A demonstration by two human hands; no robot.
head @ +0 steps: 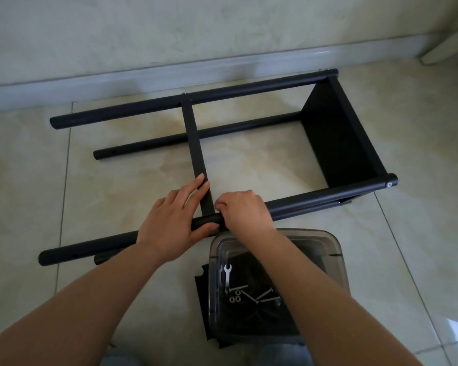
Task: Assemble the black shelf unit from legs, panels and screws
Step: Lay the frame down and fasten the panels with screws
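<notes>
Head view looks down on the black shelf unit [249,143] lying on its side on the tiled floor [24,180], near the pale baseboard [117,83]. Four tubular legs run left to right; the near leg [315,199] passes under both hands, and the far leg [196,101] lies along the wall. One black panel [339,136] is fixed at the right end between the legs, with a silver screw head [389,184] showing at its near corner. A second panel [195,143], seen edge-on, spans from the far leg to the near one.

The left hand [169,223] rests on this edge-on panel with fingers [196,184] straight along it, thumb curled under the near leg. The right hand [242,210] is curled over the near leg right at the joint; whatever its fingers pinch is hidden.

Just in front of the person sits a clear plastic container [336,249] on a black sheet [204,299], holding a small wrench [227,277], long screws [265,295] and washers [235,297].
</notes>
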